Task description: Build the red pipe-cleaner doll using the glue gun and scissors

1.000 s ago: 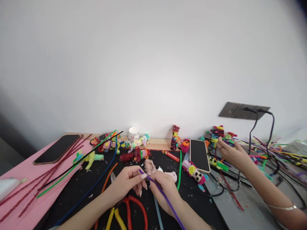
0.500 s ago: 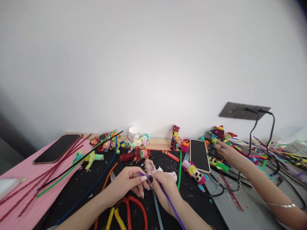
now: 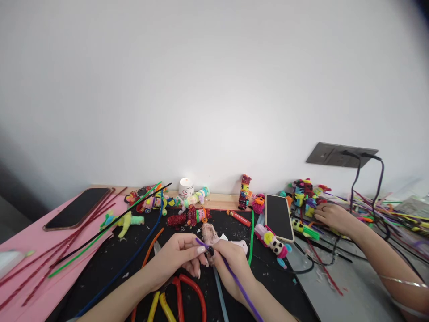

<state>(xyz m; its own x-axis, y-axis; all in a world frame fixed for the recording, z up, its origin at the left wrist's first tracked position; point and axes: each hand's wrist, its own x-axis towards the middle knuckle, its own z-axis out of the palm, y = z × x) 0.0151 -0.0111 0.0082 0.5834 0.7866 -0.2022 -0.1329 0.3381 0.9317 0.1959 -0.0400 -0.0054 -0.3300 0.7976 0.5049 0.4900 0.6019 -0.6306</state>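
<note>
My left hand [image 3: 177, 259] and my right hand [image 3: 233, 266] meet low in the middle over a black mat [image 3: 110, 259]. Both pinch the tip of a purple pipe cleaner [image 3: 239, 286] that runs down to the right along my right wrist. A small dark bit sits between my fingertips. Just behind them lies a pinkish fuzzy figure [image 3: 209, 232]. Red-handled scissors [image 3: 189, 290] lie under my wrists.
Another person's hand [image 3: 331, 217] rests on a heap of pipe cleaners [image 3: 385, 212] at the right. A phone [image 3: 279, 217] lies by it, another phone [image 3: 78, 208] on pink paper [image 3: 30, 255] at the left. Several pipe-cleaner figures [image 3: 244, 192] line the wall.
The other person's hand has slid right and lowered onto the pipe cleaner heap. My own hands have stayed pinched on the purple pipe cleaner, shifting only slightly.
</note>
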